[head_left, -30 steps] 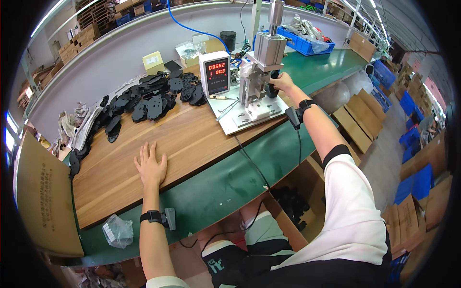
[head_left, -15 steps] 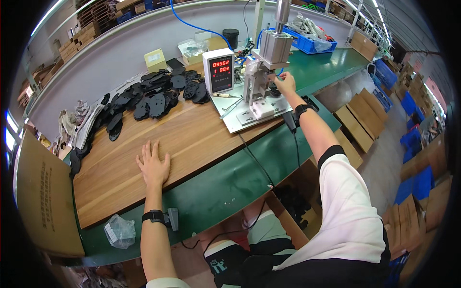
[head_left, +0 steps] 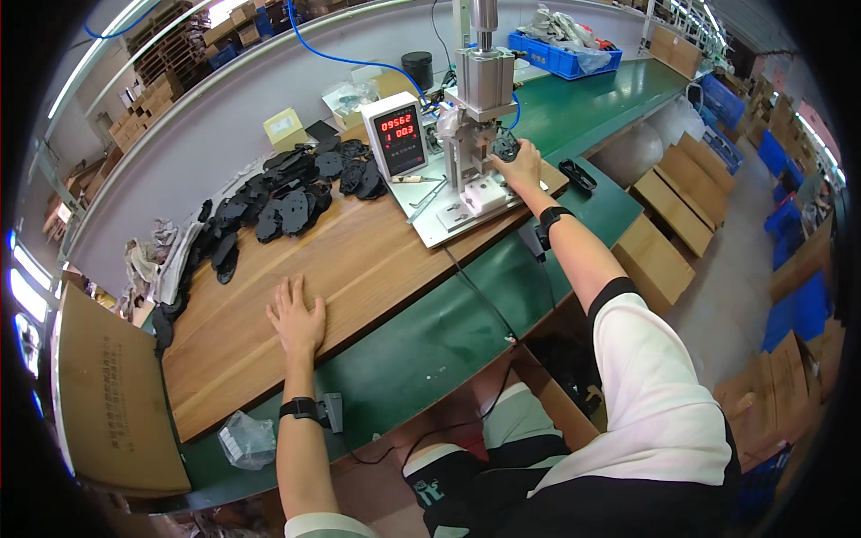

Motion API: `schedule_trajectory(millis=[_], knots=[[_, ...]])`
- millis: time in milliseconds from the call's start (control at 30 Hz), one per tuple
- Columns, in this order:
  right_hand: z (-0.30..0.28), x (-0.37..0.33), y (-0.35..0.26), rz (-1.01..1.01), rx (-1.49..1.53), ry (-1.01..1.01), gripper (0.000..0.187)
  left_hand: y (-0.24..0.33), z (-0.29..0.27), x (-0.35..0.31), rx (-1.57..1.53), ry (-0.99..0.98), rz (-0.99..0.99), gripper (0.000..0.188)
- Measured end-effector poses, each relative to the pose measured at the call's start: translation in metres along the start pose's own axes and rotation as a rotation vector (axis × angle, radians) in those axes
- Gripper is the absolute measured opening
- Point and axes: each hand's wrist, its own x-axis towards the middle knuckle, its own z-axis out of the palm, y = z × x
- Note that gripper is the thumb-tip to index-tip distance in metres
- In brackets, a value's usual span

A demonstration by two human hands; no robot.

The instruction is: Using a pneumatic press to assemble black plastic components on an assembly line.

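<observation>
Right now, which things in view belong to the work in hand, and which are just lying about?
Probably part of the work:
small dark piece at the right hand
upright silver metal press
heaped flat black pieces

Probably just lying about:
crumpled clear plastic bag
bench-top blue plastic crate

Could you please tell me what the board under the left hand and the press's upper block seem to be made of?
The board looks like satin-finished wood or laminate, judging by its brown grain. The upper block is likely smooth bare metal, given its silvery sheen.
</observation>
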Motion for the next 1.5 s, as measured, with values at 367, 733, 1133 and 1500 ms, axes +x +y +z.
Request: schedule_trajectory(millis=[367,733,1133,1500], knots=[[0.003,-0.004,0.003,-0.019,-0.055,0.008,0.087,-0.006,0.008,-0.003,-0.002,0.003,0.005,0.063],[0.017,0.002,0.007,-0.119,-0.040,0.055,0.086,-0.017,0.017,0.011,0.090,0.019,0.042,0.059],[0.016,0.002,0.010,-0.109,-0.114,0.065,0.081,-0.020,0.022,0.014,0.071,0.076,0.071,0.059],[0.009,0.009,0.013,-0.129,-0.036,0.082,0.083,-0.011,0.019,0.014,0.053,0.079,0.072,0.059]])
